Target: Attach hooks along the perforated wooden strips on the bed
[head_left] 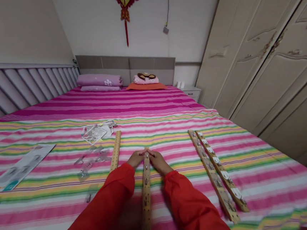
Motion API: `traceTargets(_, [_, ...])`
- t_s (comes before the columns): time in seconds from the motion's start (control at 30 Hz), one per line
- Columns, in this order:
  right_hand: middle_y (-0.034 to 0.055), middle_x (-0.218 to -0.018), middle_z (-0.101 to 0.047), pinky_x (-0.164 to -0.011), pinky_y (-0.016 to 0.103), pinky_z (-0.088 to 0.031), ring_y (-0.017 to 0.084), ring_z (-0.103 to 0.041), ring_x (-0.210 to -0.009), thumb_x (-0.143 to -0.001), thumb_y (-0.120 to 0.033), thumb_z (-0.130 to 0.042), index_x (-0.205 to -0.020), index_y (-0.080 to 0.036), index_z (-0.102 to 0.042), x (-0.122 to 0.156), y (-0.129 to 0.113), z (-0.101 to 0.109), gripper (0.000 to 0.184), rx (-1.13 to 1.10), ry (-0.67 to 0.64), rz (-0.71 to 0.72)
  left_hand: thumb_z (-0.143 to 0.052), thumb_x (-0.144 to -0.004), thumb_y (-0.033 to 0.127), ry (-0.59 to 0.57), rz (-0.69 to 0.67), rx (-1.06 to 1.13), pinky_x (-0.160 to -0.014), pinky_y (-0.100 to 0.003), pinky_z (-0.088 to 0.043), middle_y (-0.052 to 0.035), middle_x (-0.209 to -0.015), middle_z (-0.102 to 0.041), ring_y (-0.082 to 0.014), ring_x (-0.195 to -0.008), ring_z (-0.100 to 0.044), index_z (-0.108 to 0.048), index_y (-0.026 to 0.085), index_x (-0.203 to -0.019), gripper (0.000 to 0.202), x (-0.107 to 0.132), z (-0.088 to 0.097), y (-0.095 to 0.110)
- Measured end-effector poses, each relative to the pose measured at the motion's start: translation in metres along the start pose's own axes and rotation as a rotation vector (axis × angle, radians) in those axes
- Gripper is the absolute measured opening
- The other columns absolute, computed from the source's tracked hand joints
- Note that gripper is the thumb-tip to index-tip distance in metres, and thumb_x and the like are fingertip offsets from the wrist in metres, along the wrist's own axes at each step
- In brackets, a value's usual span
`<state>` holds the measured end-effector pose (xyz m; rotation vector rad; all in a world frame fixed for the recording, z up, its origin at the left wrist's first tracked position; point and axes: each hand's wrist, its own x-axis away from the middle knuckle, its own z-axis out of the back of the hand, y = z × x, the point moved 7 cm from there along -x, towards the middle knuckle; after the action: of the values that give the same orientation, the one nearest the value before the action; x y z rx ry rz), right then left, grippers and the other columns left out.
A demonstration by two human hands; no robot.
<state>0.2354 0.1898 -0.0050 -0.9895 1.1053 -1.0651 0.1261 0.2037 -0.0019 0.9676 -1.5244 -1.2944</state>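
My left hand (pixel 136 158) and my right hand (pixel 159 161) meet at the far end of a narrow wooden strip (pixel 147 198), their fingers pinching it from both sides. The strip lies lengthwise under my red sleeves, with small metal hooks along it. Left of it, a similar bare wooden strip (pixel 115 150) runs under my left sleeve, its near end hidden. To the right lie two more wooden strips (pixel 214 176) side by side, the right one (pixel 222 169) carrying white hooks. Several transparent plastic hooks (pixel 91 159) lie left of my hands.
All this lies on a bed with a pink striped sheet (pixel 176 195). Torn clear packaging (pixel 97 132) and a printed card sleeve (pixel 21 167) lie on the left. Pillows sit at the far end, a cream wardrobe stands right, and a slatted panel stands left.
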Motion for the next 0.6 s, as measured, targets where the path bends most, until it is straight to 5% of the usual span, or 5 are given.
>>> traceTargets(0.27, [0.0003,-0.075,-0.072,-0.077,0.036,-0.049,0.021,-0.063,-0.074,-0.074,-0.027,-0.055,-0.096,-0.021,-0.073,0.006,-0.008,0.005,0.029,-0.039,0.068,-0.008,-0.066,-0.054,0.013,0.038,-0.026,-0.008,-0.092,-0.037,-0.045,-0.0035,-0.083,-0.074,-0.0227,-0.095,-0.064,-0.072,0.014,-0.091,0.038,0.003,0.0,0.002])
traceTargets(0.37, [0.0015,-0.084,-0.071,-0.075,0.033,-0.049,0.02,-0.062,-0.078,-0.072,-0.031,-0.06,-0.104,-0.023,-0.07,0.014,-0.004,0.01,0.035,-0.103,0.159,-0.074,-0.067,-0.06,0.017,0.144,-0.005,-0.013,-0.095,-0.035,-0.043,-0.0059,-0.099,-0.072,-0.0222,-0.102,-0.062,-0.067,0.014,-0.108,0.048,0.005,0.006,-0.004])
traceTargets(0.6, [-0.0022,-0.061,-0.058,-0.056,0.03,-0.047,0.015,-0.052,-0.052,-0.074,-0.043,-0.055,-0.126,-0.012,-0.053,0.04,0.006,0.007,0.061,-0.286,0.225,-0.203,-0.065,-0.068,0.033,0.289,0.054,-0.083,-0.106,-0.032,-0.032,-0.0128,-0.136,-0.051,-0.0244,-0.131,-0.04,-0.056,0.018,-0.123,0.058,0.021,0.018,-0.016])
